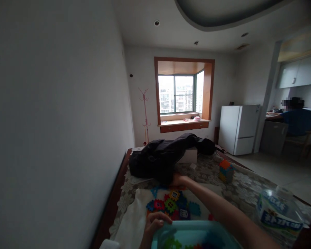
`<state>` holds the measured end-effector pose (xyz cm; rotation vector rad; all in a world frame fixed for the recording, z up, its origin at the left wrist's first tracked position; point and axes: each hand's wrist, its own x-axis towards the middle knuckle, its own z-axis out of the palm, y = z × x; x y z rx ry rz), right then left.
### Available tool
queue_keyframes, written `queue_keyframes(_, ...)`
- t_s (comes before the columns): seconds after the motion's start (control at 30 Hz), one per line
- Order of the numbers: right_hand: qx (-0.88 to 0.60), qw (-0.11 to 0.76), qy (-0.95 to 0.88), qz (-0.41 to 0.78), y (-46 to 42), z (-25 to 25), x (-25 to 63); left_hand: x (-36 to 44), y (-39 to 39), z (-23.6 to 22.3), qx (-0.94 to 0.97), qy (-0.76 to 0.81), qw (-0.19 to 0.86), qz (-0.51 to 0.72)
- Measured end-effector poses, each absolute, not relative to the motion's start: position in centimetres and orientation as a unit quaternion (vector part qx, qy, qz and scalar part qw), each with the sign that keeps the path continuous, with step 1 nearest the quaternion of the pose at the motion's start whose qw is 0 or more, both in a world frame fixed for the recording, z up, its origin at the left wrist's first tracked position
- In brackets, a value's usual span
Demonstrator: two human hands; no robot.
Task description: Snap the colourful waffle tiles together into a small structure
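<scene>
My left hand [157, 221] is at the near side, its fingers bent over the rim of a teal plastic basin [191, 224]. Green, orange and blue plastic pieces [172, 243] lie inside the basin. My right hand [179, 180] reaches forward to the edge of a black cloth item [155, 157], perhaps a jacket or bag; its fingers are dim and partly hidden, so what they hold cannot be made out. Between my hands, several colourful gear-shaped building pieces [171, 204], some with window patterns, lie on a white cloth [131, 221].
An orange, blue and grey block cube [226, 171] stands on the patterned tablecloth [204, 169]. A clear plastic container with a blue label [280, 211] is at right. A white box [189, 155] sits under the black cloth. A person in blue [298, 121] sits beyond the white fridge [238, 128].
</scene>
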<state>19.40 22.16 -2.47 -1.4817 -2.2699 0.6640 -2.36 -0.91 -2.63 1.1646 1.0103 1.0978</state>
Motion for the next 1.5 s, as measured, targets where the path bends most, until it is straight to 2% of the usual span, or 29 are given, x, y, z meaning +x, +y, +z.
queue_keyframes(0.13, -0.514, 0.130, -0.819, 0.219, 22.0, -2.4, 20.6, -2.1, -1.0, -2.6, 0.496, 0.464, 0.565, 0.469)
queue_keyframes(0.4, -0.518, 0.120, -0.830, 0.166, 21.9, -2.1, 22.6, -1.4, -1.9, -0.6, 0.465, 0.476, 0.570, 0.482)
queue_keyframes(0.7, -0.516, 0.117, -0.834, 0.155, 21.4, -3.4, 23.0, -1.6, -1.8, -1.6, 0.465, 0.462, 0.572, 0.493)
queue_keyframes(0.97, -0.478, 0.185, -0.835, 0.198, 21.0, -3.3, 24.6, -1.7, -1.7, -2.0, 0.475, 0.464, 0.563, 0.492)
queue_keyframes(1.17, -0.426, 0.134, -0.858, 0.252, 19.3, -1.2, 26.4, -1.5, -0.2, -4.3, 0.486, 0.450, 0.562, 0.496)
queue_keyframes(1.37, -0.389, 0.109, -0.893, 0.198, 17.7, -0.7, 22.9, -1.7, 1.0, -4.8, 0.493, 0.398, 0.611, 0.475)
queue_keyframes(1.5, -0.391, 0.097, -0.883, 0.241, 17.2, -0.6, 19.2, -2.0, 1.5, -4.4, 0.511, 0.368, 0.625, 0.460)
